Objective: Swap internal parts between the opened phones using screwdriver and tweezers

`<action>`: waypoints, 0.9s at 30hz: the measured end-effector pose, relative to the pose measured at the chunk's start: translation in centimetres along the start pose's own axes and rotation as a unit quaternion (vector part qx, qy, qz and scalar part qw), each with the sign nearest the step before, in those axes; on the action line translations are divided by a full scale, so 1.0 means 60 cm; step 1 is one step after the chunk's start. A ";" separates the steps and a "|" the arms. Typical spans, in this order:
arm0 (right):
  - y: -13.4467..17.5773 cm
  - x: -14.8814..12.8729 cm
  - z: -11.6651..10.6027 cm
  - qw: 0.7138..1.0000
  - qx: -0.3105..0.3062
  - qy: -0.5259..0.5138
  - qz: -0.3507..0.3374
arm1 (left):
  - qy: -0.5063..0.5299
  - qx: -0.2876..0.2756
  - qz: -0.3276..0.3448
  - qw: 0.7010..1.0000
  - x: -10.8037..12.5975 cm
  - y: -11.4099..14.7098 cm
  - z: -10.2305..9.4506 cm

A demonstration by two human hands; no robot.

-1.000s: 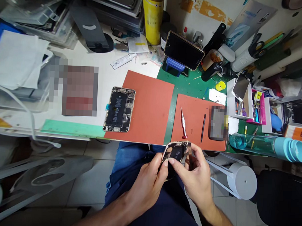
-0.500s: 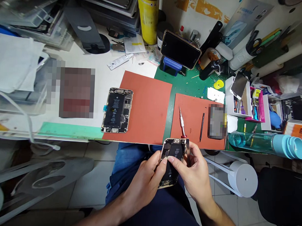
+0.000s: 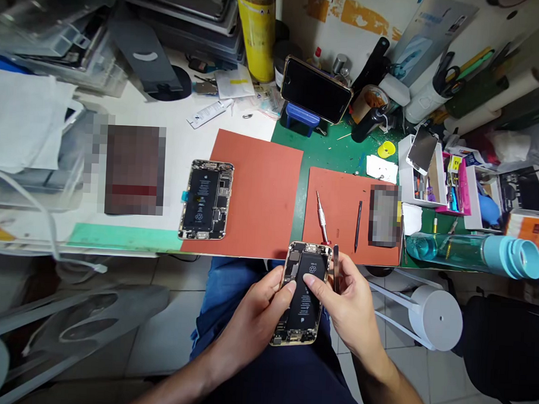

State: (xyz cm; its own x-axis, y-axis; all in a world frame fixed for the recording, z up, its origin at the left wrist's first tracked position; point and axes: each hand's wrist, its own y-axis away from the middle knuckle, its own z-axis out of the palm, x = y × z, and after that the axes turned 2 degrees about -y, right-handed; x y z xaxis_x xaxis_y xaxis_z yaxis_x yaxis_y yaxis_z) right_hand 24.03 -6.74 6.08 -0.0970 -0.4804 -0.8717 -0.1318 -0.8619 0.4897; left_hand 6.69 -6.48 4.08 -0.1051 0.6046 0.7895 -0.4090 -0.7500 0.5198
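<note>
An opened smartphone with its battery and circuit board bare is held above my lap, just off the table's front edge. My left hand grips its left side, thumb over the board area. On the other side my right hand is closed on the phone, its thumb pressing on the black battery. Slim dark tweezers stick up between the right hand's fingers, beside the phone's edge. A second opened phone lies across the left rim of the larger red-brown mat.
A screwdriver and a black pry stick lie on the smaller mat. A dark phone rests on a blue stand. Tool boxes and a water bottle occupy the right, a yellow can the back.
The held phone has turned to face the camera more squarely, and its lower end has come towards me. The tweezers stand more apart from its edge. My view has shifted slightly.
</note>
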 end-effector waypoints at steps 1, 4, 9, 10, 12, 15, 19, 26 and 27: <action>0.000 0.000 0.000 1.000 -0.001 -0.002 0.000 | 0.000 0.003 -0.002 1.000 -0.001 0.000 0.000; 0.001 -0.001 0.003 1.000 -0.001 -0.005 0.001 | -0.008 0.018 -0.003 1.000 0.001 -0.002 0.001; 0.001 -0.005 0.006 1.000 -0.003 -0.009 0.003 | -0.002 0.032 0.007 0.999 0.017 -0.002 0.004; 0.001 -0.005 0.006 1.000 -0.004 -0.010 0.001 | -0.001 0.032 0.007 0.999 0.019 -0.003 0.005; -0.003 -0.006 0.004 1.000 -0.004 -0.013 -0.005 | 0.006 0.025 -0.002 1.000 0.022 -0.003 0.006; -0.011 -0.003 -0.004 0.999 0.004 -0.035 -0.009 | 0.044 -0.011 -0.030 0.999 0.022 -0.003 0.002; -0.023 0.000 -0.022 0.996 -0.001 -0.085 0.010 | 0.116 -0.029 -0.081 0.990 0.029 -0.002 -0.026; -0.016 0.007 -0.013 0.987 -0.052 -0.131 0.076 | 0.277 0.138 -0.047 0.950 0.051 -0.003 -0.068; -0.012 0.012 -0.003 0.987 -0.061 -0.131 0.071 | 0.298 0.140 -0.015 0.944 0.049 -0.005 -0.061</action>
State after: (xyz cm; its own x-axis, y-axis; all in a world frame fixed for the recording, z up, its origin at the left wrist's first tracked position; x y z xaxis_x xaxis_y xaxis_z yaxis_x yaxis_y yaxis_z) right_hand 24.22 -6.51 5.11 -0.3591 -0.5530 -0.7518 0.0198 -0.8099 0.5862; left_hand 3.18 -3.51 5.02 -0.6223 0.6082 0.4928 -0.1734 -0.7211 0.6708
